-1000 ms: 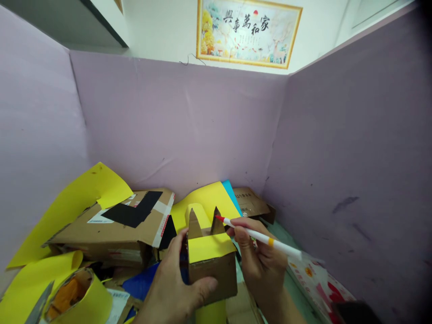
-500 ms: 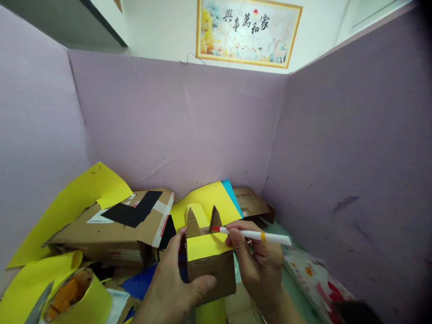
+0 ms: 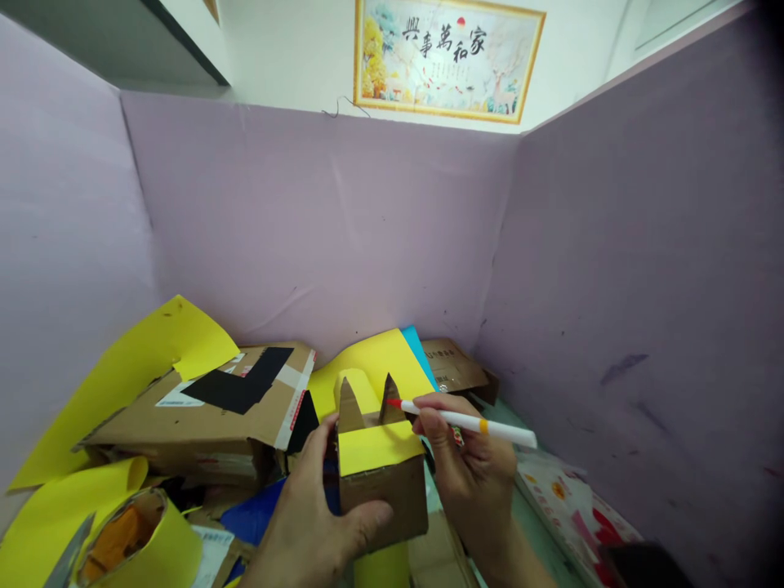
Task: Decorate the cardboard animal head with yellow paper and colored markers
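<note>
My left hand [image 3: 318,518] grips a small cardboard box [image 3: 383,490] from its left side, thumb across the front. The box has a yellow paper strip [image 3: 376,449] over its top and two pointed cardboard ears [image 3: 367,402] standing up. My right hand [image 3: 474,474] pinches a white marker [image 3: 471,423] with a red tip and an orange band. The red tip rests against the right ear.
Purple partition walls [image 3: 612,269] close in the desk on three sides. A flattened cardboard box with black tape [image 3: 226,400] lies left. Yellow paper sheets [image 3: 135,367] and a blue sheet [image 3: 257,510] lie around. A yellow-wrapped roll [image 3: 131,535] sits bottom left. A printed bag [image 3: 569,510] lies right.
The marker dipped toward the box top half a second ago, and its tip has come back up to the right ear. My left hand has kept its grip on the box.
</note>
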A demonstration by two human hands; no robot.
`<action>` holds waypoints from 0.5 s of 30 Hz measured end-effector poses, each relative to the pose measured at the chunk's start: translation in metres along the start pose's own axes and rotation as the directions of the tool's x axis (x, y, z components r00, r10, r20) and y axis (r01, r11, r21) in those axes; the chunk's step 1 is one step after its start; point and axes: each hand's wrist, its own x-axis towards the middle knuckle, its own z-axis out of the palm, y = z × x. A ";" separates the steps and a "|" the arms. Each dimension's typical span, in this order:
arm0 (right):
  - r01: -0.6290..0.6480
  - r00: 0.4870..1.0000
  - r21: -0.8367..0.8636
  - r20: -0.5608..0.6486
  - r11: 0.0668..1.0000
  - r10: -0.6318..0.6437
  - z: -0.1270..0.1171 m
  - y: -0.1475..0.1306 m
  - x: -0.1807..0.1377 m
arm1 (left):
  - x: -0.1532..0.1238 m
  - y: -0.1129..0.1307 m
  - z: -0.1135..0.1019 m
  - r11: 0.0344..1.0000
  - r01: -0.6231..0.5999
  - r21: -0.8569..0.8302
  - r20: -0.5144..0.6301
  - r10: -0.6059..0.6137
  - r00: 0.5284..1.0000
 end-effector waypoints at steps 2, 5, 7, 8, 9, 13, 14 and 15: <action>-0.005 1.000 0.011 -0.020 1.000 0.006 0.001 0.001 0.000 | 0.000 -0.001 0.000 1.000 0.001 0.008 -0.010 -0.001 1.000; -0.026 0.999 0.019 -0.044 0.999 0.027 0.002 0.004 -0.001 | 0.001 -0.003 -0.001 1.000 0.000 0.006 -0.015 0.000 1.000; -0.034 0.998 0.033 -0.058 0.999 0.035 0.002 0.006 -0.001 | 0.002 -0.003 -0.001 1.000 0.000 0.002 0.006 0.000 1.000; -0.032 0.997 0.043 -0.062 0.999 0.035 0.003 0.007 -0.001 | 0.002 -0.004 -0.002 1.000 0.004 0.005 0.018 -0.004 1.000; -0.026 0.998 0.050 -0.059 0.998 0.029 0.003 0.008 -0.001 | 0.002 -0.004 -0.002 1.000 0.007 0.013 0.015 -0.007 1.000; -0.006 1.000 0.063 -0.020 0.998 0.008 0.003 0.009 -0.002 | 0.002 -0.003 -0.003 1.000 0.008 0.028 0.001 -0.008 1.000; -0.007 1.000 0.062 -0.016 0.998 0.008 0.003 0.009 -0.002 | 0.002 -0.003 -0.003 0.999 0.007 0.035 0.004 -0.008 1.000; -0.009 1.000 0.058 -0.017 0.998 0.010 0.002 0.009 -0.002 | 0.003 -0.003 -0.003 0.999 0.008 0.044 0.012 -0.009 1.000</action>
